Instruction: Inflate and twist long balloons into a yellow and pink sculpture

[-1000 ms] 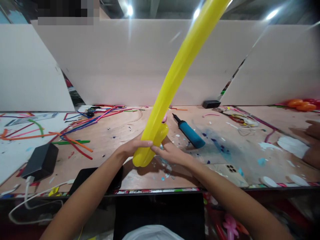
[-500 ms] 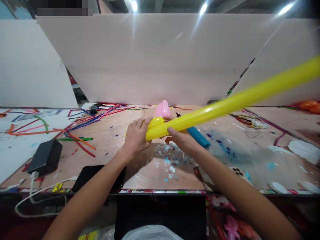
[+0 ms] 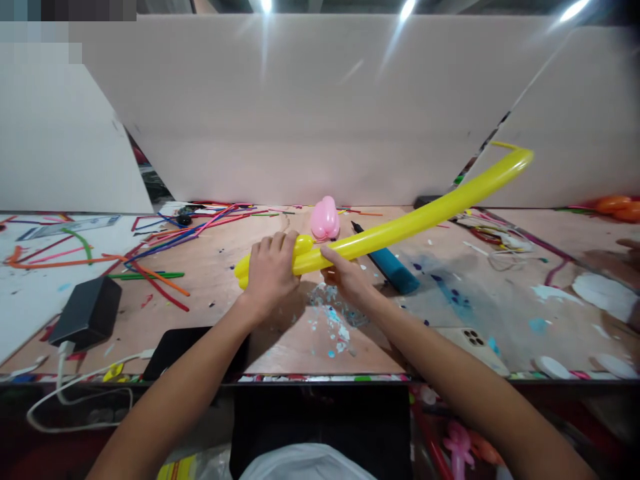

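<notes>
A long inflated yellow balloon (image 3: pixel 410 227) slants up to the right, ending in a thin uninflated tip. Its left part is bent into shorter folded sections, and my left hand (image 3: pixel 273 267) is wrapped around them. My right hand (image 3: pixel 345 273) grips the balloon just right of there, thumb on top and fingers underneath, partly hidden. Behind the hands, a small pink balloon shape (image 3: pixel 325 219) rests on the table. A blue balloon pump (image 3: pixel 395 270) with a black nozzle lies under and beyond the long section.
Uninflated balloons (image 3: pixel 200 230) lie scattered at the left. A black power adapter (image 3: pixel 87 312) with a white cable and a dark tablet-like device (image 3: pixel 175 343) sit near the front edge. A phone (image 3: pixel 473 343) lies by my right forearm. White panels (image 3: pixel 320 107) stand behind. Another person's hand (image 3: pixel 627 257) shows far right.
The yellow balloon's far end has swung down and into view. More of its folded left part shows beyond my left hand. Another person's hand has appeared at the right edge.
</notes>
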Action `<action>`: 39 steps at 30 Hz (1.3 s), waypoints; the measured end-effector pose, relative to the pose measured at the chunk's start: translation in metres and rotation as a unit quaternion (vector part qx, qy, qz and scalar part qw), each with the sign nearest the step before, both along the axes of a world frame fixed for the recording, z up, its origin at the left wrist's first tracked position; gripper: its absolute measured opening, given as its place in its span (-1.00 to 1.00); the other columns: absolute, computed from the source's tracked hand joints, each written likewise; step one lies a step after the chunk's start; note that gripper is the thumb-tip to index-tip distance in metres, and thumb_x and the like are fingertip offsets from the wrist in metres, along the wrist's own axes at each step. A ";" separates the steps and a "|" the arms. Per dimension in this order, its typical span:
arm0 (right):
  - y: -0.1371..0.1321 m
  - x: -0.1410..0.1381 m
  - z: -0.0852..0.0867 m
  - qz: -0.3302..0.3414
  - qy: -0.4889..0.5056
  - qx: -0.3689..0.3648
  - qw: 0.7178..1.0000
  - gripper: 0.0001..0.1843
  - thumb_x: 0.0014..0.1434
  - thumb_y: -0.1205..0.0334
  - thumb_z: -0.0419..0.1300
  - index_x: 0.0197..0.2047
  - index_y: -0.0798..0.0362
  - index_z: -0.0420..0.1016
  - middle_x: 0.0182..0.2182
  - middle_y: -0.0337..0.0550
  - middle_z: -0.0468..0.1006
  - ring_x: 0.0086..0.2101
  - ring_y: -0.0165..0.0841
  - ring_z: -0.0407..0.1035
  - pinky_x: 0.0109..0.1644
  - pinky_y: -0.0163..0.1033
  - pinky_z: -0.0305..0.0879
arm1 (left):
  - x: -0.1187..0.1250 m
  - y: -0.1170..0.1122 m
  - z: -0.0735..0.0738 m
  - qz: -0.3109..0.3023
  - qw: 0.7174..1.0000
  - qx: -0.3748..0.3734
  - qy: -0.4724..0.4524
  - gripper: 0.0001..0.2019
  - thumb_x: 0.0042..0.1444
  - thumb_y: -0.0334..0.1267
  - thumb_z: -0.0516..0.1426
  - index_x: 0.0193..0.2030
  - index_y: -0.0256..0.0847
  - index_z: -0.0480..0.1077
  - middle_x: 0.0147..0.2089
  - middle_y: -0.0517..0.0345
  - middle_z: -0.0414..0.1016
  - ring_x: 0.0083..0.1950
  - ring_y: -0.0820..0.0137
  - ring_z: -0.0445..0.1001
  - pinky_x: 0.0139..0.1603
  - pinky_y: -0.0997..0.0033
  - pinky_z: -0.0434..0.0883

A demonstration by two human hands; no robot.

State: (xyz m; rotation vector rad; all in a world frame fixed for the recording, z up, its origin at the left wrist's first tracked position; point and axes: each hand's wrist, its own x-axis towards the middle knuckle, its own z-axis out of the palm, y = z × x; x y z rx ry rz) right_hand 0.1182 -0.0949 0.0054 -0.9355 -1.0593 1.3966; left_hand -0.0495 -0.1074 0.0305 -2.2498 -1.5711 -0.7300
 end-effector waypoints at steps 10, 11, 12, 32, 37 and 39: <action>-0.007 0.013 0.015 0.049 -0.118 0.084 0.988 -0.57 -0.04 -0.08 0.35 -0.59 0.01 0.26 -0.69 -0.33 0.17 -0.64 -0.49 0.02 -0.58 -0.29 -0.05 | -0.008 -0.004 0.012 -0.100 0.970 -0.195 -0.104 -0.45 -0.11 -0.25 0.19 0.10 -0.17 0.31 -0.11 -0.03 0.55 -0.18 0.09 0.51 -0.26 0.17 0.38; -0.009 0.016 0.020 0.066 -0.151 0.107 0.980 -0.56 0.00 -0.10 0.32 -0.59 0.00 0.26 -0.69 -0.32 0.17 -0.63 -0.48 0.03 -0.57 -0.28 -0.02 | -0.010 -0.004 0.016 -0.128 0.954 -0.235 -0.131 -0.48 -0.12 -0.27 0.18 0.07 -0.15 0.33 -0.17 0.02 0.55 -0.24 0.15 0.50 -0.32 0.22 0.37; -0.010 0.019 0.027 0.085 -0.181 0.126 0.972 -0.55 0.03 -0.13 0.30 -0.60 0.00 0.26 -0.68 -0.31 0.17 -0.62 -0.47 0.04 -0.55 -0.27 0.00 | -0.012 -0.005 0.021 -0.162 0.934 -0.277 -0.159 -0.51 -0.14 -0.28 0.18 0.03 -0.15 0.35 -0.21 0.07 0.54 -0.28 0.20 0.49 -0.35 0.27 0.36; 0.039 0.030 0.107 0.208 -0.025 0.206 0.956 -0.44 -0.18 0.25 0.46 -0.08 0.03 0.40 -0.29 -0.21 0.50 -0.33 -0.38 0.37 -0.29 -0.28 0.33 | 0.018 0.035 0.027 -0.433 0.237 -0.736 -0.462 -0.36 -0.27 -0.12 0.20 0.04 -0.28 0.32 -0.23 0.03 0.43 -0.25 0.24 0.48 -0.19 0.19 0.45; 0.051 0.027 0.106 0.229 0.092 0.149 0.957 -0.53 -0.20 0.28 0.40 -0.18 -0.02 0.37 -0.31 -0.27 0.49 -0.30 -0.37 0.39 -0.22 -0.23 0.39 | 0.031 0.064 0.018 -0.451 0.313 -0.680 -0.485 -0.44 -0.21 -0.19 0.22 0.01 -0.25 0.33 -0.19 0.05 0.45 -0.24 0.29 0.48 -0.18 0.24 0.45; 0.055 0.025 0.105 0.223 0.094 0.128 0.962 -0.62 -0.14 0.17 0.40 -0.27 -0.01 0.35 -0.40 -0.29 0.44 -0.38 -0.40 0.36 -0.31 -0.24 0.37 | 0.036 0.070 0.013 -0.446 0.325 -0.675 -0.490 -0.46 -0.20 -0.21 0.23 0.01 -0.25 0.34 -0.20 0.05 0.46 -0.26 0.31 0.48 -0.20 0.26 0.44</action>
